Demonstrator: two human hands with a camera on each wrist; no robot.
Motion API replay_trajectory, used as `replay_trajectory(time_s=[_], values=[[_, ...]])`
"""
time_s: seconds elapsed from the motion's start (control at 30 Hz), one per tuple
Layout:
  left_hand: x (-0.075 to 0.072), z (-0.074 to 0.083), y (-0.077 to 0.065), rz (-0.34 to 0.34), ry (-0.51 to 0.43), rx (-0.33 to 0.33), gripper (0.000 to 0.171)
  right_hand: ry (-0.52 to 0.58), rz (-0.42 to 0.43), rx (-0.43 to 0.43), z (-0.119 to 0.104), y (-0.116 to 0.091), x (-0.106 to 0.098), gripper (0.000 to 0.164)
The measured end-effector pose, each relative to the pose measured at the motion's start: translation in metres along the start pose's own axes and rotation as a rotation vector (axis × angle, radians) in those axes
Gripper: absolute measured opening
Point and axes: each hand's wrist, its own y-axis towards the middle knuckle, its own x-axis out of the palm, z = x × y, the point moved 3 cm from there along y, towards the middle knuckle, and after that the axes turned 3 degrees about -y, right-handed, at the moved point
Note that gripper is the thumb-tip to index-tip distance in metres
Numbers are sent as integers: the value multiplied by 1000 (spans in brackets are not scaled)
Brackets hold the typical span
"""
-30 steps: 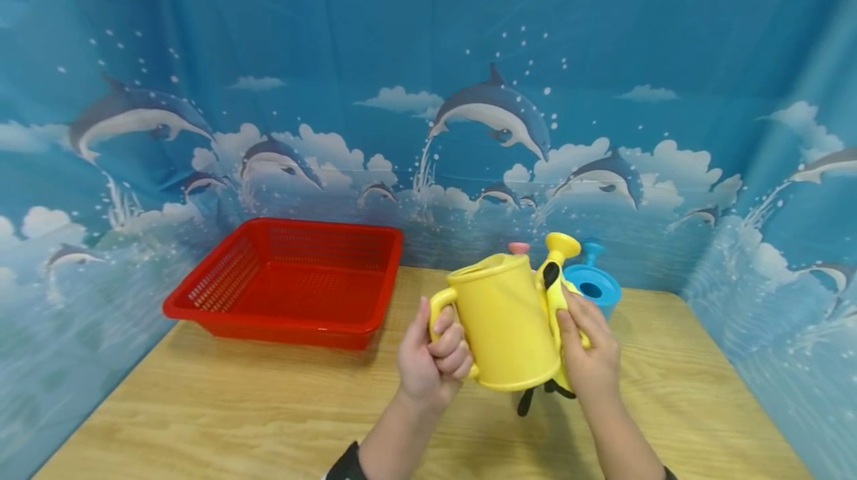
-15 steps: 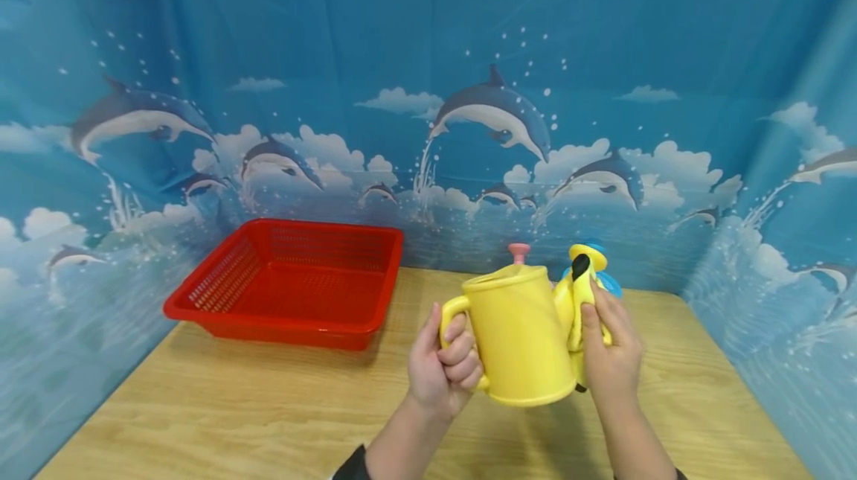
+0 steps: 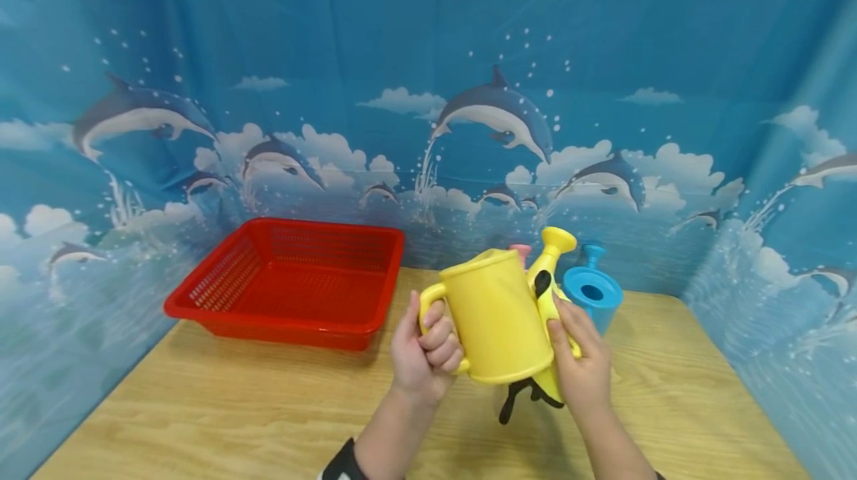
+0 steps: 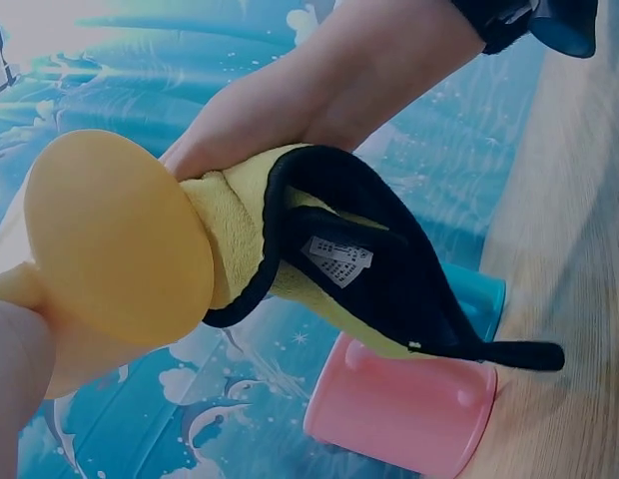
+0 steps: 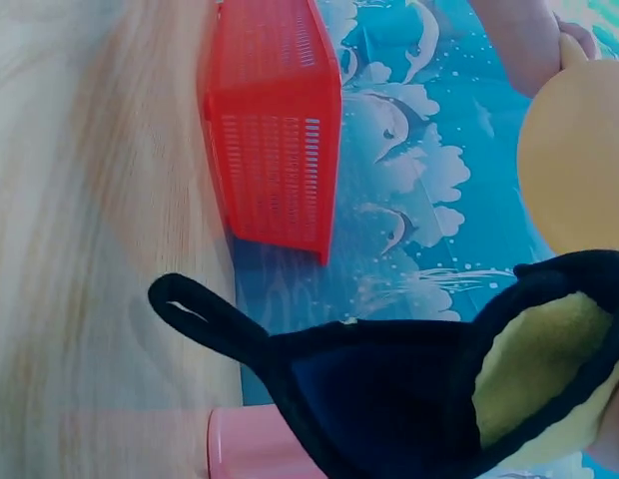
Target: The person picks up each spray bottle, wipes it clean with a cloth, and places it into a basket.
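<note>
A yellow watering can [image 3: 495, 324] is held up over the table, tilted with its spout rose raised to the right. My left hand [image 3: 428, 350] grips it by the side handle, fingers curled through. My right hand [image 3: 582, 357] pinches a yellow, black-edged cloth [image 3: 549, 383] around the spout. In the left wrist view, the cloth [image 4: 235, 220] hangs below the hand, showing its dark lining, a white label and a black loop; the can's round base [image 4: 120, 239] faces that camera. The right wrist view shows the cloth's black loop [image 5: 205, 314] dangling.
A red plastic basket [image 3: 281, 327] with slotted sides stands at the back left of the wooden table [image 3: 268, 405]. Behind the yellow can stand a blue watering can [image 3: 592, 290] and a pink one [image 4: 399, 409], mostly hidden in the head view. A dolphin-printed curtain [image 3: 402, 33] surrounds the table.
Both hands swing the yellow can right and nearer upright, then back left and up into a steeper tilt, the cloth staying at the spout. The blue can shows again.
</note>
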Motion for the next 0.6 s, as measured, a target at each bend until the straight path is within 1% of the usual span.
replay_trajectory(time_s=[0.13, 0.27, 0.37, 0.43, 0.5, 0.6], values=[[0, 4, 1, -13, -22, 6, 40, 56, -27, -11, 0, 1, 1, 48], [0, 9, 2, -21, -58, 16, 40, 101, -98, -42, 0, 1, 0, 53], [-2, 12, 2, 3, -62, 25, 40, 104, -159, -39, 0, 2, -1, 55], [-4, 14, 2, 32, -54, 36, 41, 98, -191, -30, 1, 1, -1, 55], [-6, 15, 2, 59, -43, 46, 41, 93, -211, -30, 1, 1, -2, 54], [-7, 18, 2, 70, -29, 53, 41, 97, -231, -52, 2, 2, -1, 54]])
